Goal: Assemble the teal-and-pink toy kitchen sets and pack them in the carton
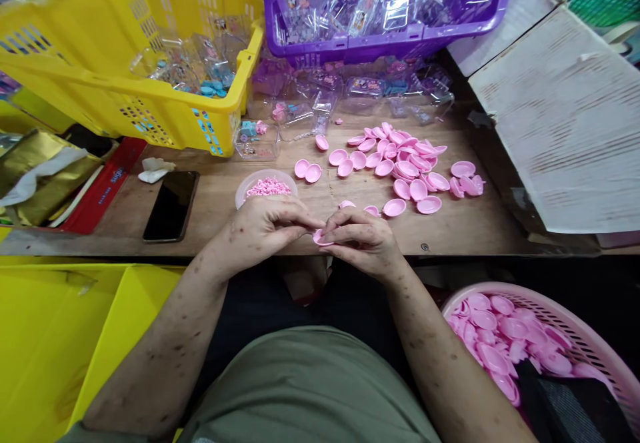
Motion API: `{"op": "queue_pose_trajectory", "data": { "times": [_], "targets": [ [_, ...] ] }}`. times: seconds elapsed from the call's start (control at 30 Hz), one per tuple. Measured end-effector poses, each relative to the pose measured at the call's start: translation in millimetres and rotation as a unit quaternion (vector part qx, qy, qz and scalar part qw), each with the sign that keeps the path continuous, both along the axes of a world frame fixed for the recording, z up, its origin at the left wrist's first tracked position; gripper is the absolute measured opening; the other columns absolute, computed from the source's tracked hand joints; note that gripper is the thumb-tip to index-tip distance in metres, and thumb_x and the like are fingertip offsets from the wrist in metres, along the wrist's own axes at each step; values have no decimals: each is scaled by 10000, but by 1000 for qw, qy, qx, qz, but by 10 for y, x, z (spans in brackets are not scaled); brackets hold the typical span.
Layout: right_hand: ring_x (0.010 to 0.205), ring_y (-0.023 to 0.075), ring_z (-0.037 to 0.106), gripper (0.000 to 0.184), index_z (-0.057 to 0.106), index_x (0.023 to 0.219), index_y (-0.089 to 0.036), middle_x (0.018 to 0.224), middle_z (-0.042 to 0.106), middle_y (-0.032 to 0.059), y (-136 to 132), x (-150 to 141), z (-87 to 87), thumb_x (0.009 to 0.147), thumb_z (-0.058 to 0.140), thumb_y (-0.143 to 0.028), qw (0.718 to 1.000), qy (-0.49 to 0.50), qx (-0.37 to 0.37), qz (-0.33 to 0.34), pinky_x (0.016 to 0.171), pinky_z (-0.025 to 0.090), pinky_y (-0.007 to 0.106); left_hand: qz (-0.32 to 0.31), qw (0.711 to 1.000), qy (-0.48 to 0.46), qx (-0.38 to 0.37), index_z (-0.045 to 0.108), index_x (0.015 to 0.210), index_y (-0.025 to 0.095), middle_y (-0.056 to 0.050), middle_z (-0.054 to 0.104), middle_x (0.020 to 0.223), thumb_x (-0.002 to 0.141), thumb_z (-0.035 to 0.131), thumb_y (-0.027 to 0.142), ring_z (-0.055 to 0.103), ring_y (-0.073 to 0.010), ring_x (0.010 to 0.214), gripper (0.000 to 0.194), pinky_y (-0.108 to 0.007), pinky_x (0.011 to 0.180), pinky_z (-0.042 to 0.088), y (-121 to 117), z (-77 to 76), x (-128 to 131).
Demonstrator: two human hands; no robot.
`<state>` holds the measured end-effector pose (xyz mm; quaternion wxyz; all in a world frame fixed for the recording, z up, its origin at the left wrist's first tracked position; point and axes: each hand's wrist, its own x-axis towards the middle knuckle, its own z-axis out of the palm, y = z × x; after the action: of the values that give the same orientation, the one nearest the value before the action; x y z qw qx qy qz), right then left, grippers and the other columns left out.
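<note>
Between my two hands, near the table's front edge, is a small pink oval plastic piece [321,237]. The fingers of my right hand [367,239] are closed on it from the right. My left hand [270,224] reaches it with pinched fingertips; whether they hold the oval piece or some tiny part is hidden. Just behind my left hand stands a round clear tub [241,193] with many tiny pink bits [269,187] in it. A loose pile of pink oval pieces [407,163] spreads over the table behind and right of my right hand.
A yellow crate [240,106] and a purple crate [340,48] with clear plastic packs stand at the back. A black phone [171,206] lies at left. White board [565,123] borders the right. Below it sits a pink basket [595,343] of pink pieces.
</note>
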<state>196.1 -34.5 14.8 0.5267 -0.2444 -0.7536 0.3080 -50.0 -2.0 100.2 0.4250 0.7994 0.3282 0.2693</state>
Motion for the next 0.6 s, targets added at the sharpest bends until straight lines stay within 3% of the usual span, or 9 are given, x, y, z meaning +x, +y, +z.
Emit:
{"op": "queue_pose_trajectory", "data": {
  "times": [0.23,0.4,0.53,0.6],
  "targets": [
    [848,187,823,46,882,1076,-278,1001,828,56,-34,-10,4,1033,868,-285,999,2,22,-38,787,709,307,2,999,39,-31,922,1031,224,-49,894,939,940,723,180,816,-186,802,223,-254,766,595,-1,15,4],
    [848,185,815,61,868,1073,-269,966,823,50,-31,-20,14,1034,872,-316,998,24,16,-51,785,695,304,-17,998,40,-49,895,1063,200,-59,893,973,988,715,224,822,-197,853,197,-267,800,601,-16,-37,38],
    [852,191,811,64,845,1034,-262,1019,815,54,12,-26,-19,1040,854,-325,990,5,-4,-139,786,699,320,37,997,54,41,797,1365,194,-75,860,1081,1047,703,337,790,-200,913,361,-280,843,610,12,36,21],
    [781,159,780,37,831,1033,-253,1056,803,57,32,-58,-67,1038,837,-289,983,-23,-23,-183,694,678,273,94,983,95,128,778,1369,196,-93,835,1150,1072,665,373,767,-233,1002,364,-337,944,608,64,76,-62]
  ]
}}
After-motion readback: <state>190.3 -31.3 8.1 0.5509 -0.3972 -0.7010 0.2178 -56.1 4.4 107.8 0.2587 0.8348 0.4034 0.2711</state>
